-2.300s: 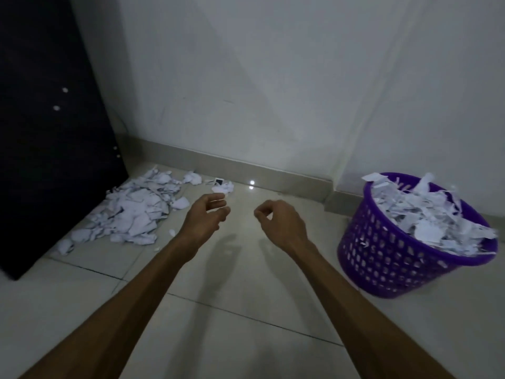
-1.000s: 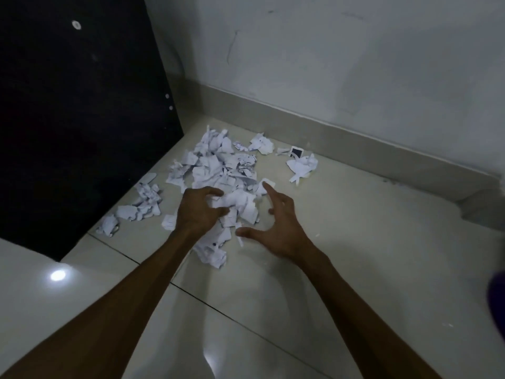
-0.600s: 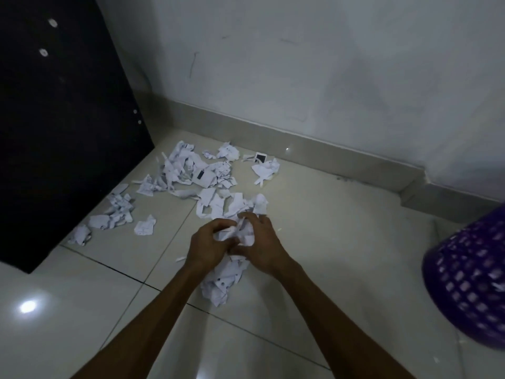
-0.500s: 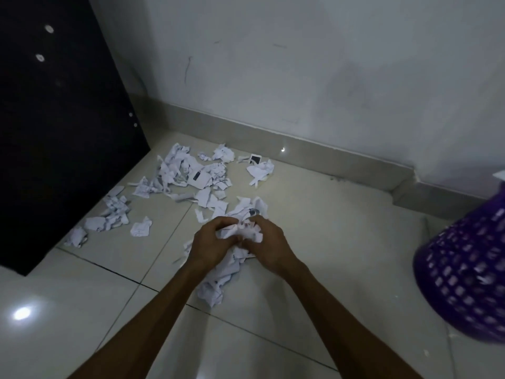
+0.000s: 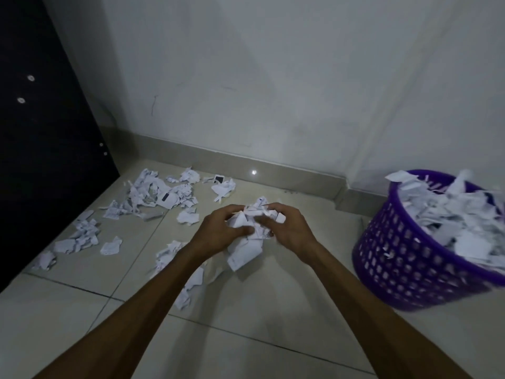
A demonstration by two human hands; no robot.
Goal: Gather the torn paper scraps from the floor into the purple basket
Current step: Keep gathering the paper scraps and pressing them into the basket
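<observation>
Far left, against the dark cabinet (image 5: 41, 132), a thin trail of torn paper scraps (image 5: 73, 242) lies on the glossy tile floor (image 5: 273, 310), and a denser heap (image 5: 158, 192) sits nearer the wall — flat strips, crumpled bits, a few with dark print. All of that is left to collect, I judge a few more handfuls. More pieces (image 5: 177, 269) lie under my left forearm. My left hand (image 5: 218, 231) and right hand (image 5: 289, 231) are cupped together, fingers curled round a bunch of scraps (image 5: 248, 231) held above the floor; a long piece dangles below it. The paper looks light, creased, ragged-edged, so loose bits could slip out. To the right stands the purple basket (image 5: 404, 263), perforated plastic, round, tilted in this view, already heaped past its rim with white scraps — most of the job looks done.
</observation>
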